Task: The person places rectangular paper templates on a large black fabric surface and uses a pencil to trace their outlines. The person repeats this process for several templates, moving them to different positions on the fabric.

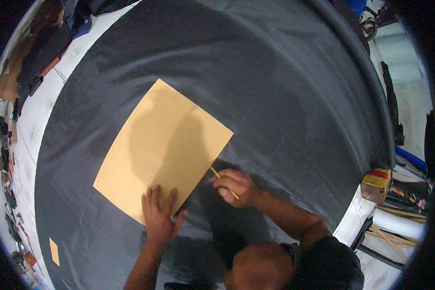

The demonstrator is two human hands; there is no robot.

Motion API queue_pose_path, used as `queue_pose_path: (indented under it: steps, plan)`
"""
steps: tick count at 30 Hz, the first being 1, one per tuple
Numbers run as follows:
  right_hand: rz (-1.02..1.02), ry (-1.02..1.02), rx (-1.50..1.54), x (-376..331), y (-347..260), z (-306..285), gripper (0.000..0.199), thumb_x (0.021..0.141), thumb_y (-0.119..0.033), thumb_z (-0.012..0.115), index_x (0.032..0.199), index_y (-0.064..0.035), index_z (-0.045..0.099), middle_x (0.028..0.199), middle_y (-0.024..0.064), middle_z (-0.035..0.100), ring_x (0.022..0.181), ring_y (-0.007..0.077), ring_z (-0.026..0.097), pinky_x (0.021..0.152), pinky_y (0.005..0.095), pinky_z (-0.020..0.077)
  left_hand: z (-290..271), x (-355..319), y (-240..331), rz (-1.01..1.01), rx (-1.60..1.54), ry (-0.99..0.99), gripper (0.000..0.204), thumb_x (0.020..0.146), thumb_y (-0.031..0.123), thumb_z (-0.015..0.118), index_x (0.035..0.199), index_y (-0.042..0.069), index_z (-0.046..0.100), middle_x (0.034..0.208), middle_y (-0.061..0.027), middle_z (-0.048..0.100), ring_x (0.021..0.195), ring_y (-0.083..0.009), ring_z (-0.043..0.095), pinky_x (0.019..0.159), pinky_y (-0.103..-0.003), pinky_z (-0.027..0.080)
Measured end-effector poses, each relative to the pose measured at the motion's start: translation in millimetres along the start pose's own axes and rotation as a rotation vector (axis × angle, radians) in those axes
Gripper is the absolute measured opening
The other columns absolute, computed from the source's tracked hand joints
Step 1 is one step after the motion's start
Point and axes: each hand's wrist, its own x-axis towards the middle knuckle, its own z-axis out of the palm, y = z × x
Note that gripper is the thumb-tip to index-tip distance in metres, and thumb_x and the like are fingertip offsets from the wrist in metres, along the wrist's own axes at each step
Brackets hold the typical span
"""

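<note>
A large tan rectangular sheet (164, 140), stiff like card, lies at a slant on black sheet material (295, 96). My left hand (160, 216) rests on its near edge, fingers spread flat on the tan surface and thumb out over the black. In my right hand (236, 187) is a thin yellow pencil (215, 171), gripped between the fingers. The pencil's tip is at the right edge of the sheet, beside the black material. Faint straight lines show on the black to the right of the sheet.
A small tan strip (54, 252) lies at the lower left on the black material. Clutter, dark cloth and tools line the left rim. At the right stand a yellow and red box (376, 184) and several wooden sticks. The black material bulges in a fold along its right side.
</note>
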Motion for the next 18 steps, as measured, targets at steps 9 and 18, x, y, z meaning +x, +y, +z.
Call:
queue_pose_path:
  steps: [9, 18]
  plan:
    - [-0.062, 0.071, 0.105, 20.9, 4.4, 17.6, 0.014, 0.091, -0.011, 0.065, 0.103, -0.0029, 0.066, 0.105, 0.016, 0.068, 0.089, 0.0295, 0.069, 0.076, 0.0401, 0.0567, -7.9, -90.2, -95.2, -0.567, 0.235, 0.096, 0.06, 0.09, 0.037, 0.07, 0.136, 0.004, 0.05, 0.159, -0.025, 0.029, 0.149, -0.0439, 0.023, 0.121, -0.058, 0.017]
    - [0.017, 0.168, 0.248, 50.2, -22.4, 41.3, 0.014, 0.097, -0.007, 0.057, 0.108, -0.0017, 0.064, 0.103, 0.0156, 0.069, 0.092, 0.0304, 0.066, 0.082, 0.0419, 0.0537, -50.4, -112.3, -194.6, -0.853, 0.097, 0.101, 0.056, 0.095, 0.035, 0.063, 0.138, 0.002, 0.047, 0.151, -0.0277, 0.038, 0.14, -0.0439, 0.037, 0.116, -0.049, 0.034]
